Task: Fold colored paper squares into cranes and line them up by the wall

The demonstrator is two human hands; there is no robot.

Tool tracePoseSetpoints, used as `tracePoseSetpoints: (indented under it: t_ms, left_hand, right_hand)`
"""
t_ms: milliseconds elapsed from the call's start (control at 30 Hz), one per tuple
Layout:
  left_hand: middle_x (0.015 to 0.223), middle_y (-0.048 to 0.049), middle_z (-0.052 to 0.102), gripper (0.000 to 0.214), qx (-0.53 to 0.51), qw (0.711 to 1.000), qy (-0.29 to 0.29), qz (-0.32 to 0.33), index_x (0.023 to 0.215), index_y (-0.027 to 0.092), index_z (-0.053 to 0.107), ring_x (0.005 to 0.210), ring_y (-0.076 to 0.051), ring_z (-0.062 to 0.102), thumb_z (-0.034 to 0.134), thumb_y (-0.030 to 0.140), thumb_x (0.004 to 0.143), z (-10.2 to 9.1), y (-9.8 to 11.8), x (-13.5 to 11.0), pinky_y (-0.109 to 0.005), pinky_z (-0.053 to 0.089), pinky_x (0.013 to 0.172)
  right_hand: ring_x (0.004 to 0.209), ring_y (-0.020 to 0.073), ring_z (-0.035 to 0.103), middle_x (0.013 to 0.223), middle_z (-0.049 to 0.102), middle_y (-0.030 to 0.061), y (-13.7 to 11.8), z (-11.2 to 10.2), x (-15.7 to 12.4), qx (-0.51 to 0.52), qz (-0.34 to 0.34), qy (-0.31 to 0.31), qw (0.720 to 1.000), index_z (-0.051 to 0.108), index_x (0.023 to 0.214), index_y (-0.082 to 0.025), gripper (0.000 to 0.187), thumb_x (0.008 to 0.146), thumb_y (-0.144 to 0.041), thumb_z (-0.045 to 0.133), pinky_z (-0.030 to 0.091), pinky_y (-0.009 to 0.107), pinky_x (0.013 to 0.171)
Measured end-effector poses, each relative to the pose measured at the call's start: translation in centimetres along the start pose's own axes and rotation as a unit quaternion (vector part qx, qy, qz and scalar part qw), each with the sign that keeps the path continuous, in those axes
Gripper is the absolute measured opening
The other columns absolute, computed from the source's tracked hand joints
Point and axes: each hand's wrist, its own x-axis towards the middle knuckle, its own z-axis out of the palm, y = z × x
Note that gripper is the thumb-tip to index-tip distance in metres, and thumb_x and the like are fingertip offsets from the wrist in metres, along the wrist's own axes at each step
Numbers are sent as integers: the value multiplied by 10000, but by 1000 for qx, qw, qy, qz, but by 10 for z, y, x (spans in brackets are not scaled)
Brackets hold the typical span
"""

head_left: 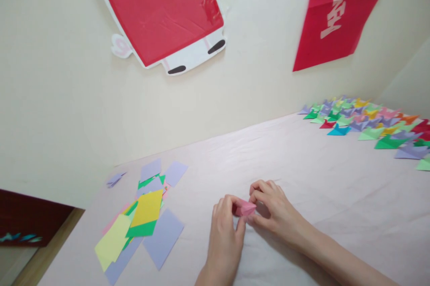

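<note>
A small piece of pink folded paper (247, 209) is between my two hands, just over the cloth-covered surface. My left hand (225, 228) is closed on its left side, with thumb and fingers pinching it. At its right, pointed end, my right hand (276, 207) has its fingers curled, the thumb at the lower edge and the fingertips just above. The fingers cover part of the paper, so its full shape is hidden.
Left of my hands lies a loose pile of coloured paper sheets, a yellow sheet (148, 207) on top and a lavender sheet (164, 239) beside it. Many folded paper figures, including a blue one (339, 130), stand at the far right. A wall (255, 75) bounds the back.
</note>
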Motion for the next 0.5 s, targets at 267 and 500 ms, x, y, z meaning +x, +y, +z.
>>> tracePoseSetpoints:
  t_ms: [267, 500]
  left_hand:
    - [1021, -30, 603, 311, -54, 997, 49, 15, 1022, 221, 524, 956, -172, 602, 494, 14, 792, 4, 2, 16, -326, 499, 854]
    - [1153, -50, 653, 380, 153, 971, -14, 182, 1142, 216, 593, 1050, -216, 550, 434, 0, 873, -5, -10, -1, -397, 461, 896]
  right_hand:
    - [767, 168, 578, 834, 643, 35, 2, -3, 3, 33, -118, 60, 991, 552, 848, -210, 145, 930, -153, 446, 442, 278, 697]
    - [735, 184, 527, 808, 637, 37, 12, -2, 0, -192, -238, 2, 952, 630, 849, -187, 160, 938, -118, 516, 399, 304, 676]
